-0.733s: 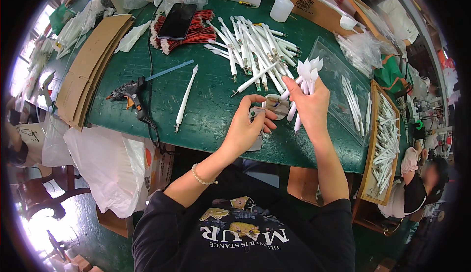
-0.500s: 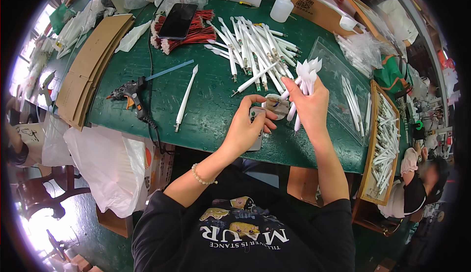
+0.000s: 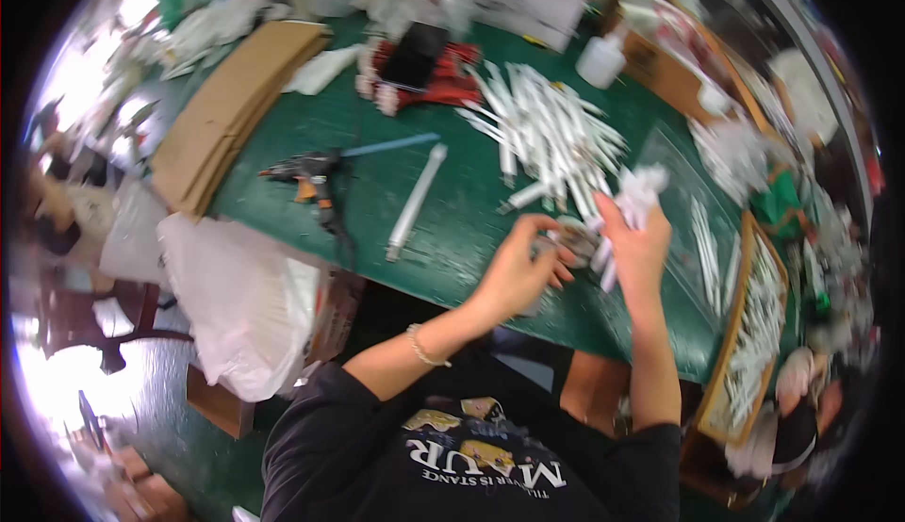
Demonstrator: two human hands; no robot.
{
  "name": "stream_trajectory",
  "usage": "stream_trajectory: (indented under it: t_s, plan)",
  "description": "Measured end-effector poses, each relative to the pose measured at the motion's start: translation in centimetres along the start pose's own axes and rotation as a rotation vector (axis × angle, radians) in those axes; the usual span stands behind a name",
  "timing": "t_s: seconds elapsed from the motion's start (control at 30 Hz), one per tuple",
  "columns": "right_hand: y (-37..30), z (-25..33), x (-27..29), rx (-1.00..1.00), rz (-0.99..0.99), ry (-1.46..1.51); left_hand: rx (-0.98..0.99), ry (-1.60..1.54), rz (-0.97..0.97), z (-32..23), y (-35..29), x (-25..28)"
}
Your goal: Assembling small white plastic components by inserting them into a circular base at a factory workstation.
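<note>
My right hand (image 3: 637, 244) is closed around a bunch of white sticks with leaf-shaped tips (image 3: 644, 183); the tips point up and away, and the stick ends come out below the fingers. My left hand (image 3: 520, 266) is beside it, fingers loosely bent and apart, fingertips at a small round pale object (image 3: 574, 237) between my hands. Blur hides whether they touch it. Beyond my hands, a loose pile of similar white sticks (image 3: 551, 131) lies on the green table (image 3: 462, 206). One single stick (image 3: 418, 203) lies apart, to the left.
Left on the table are a glue gun (image 3: 316, 183) and stacked cardboard (image 3: 231, 112). A dark phone (image 3: 415, 56) rests on red wires (image 3: 457, 79). A white bottle (image 3: 601, 58) stands far right. A wooden tray of sticks (image 3: 709, 414) is at the right edge, with a person nearby.
The view has shifted and blurred, so the table's contents appear farther right and mostly lower. My right hand keeps its bunch of sticks; my left hand stays beside the round object.
</note>
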State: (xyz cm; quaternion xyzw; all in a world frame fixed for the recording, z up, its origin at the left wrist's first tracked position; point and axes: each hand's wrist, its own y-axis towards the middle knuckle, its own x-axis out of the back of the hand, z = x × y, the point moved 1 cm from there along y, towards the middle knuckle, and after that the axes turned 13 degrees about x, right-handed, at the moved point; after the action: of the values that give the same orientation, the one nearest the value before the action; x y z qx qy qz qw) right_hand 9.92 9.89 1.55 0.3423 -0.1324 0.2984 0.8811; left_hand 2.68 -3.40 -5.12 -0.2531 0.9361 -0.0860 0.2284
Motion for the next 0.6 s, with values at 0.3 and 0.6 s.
stream_trajectory:
  t_s: [0.3,0.6]
  plan:
    - [-0.3,0.4,-0.4,-0.042,0.028,0.013,-0.078,-0.051,-0.002,0.7,-0.3,0.8]
    - [0.0,0.8,-0.3,-0.046,0.036,0.028,-0.15,-0.028,-0.063,0.8,-0.3,0.9]
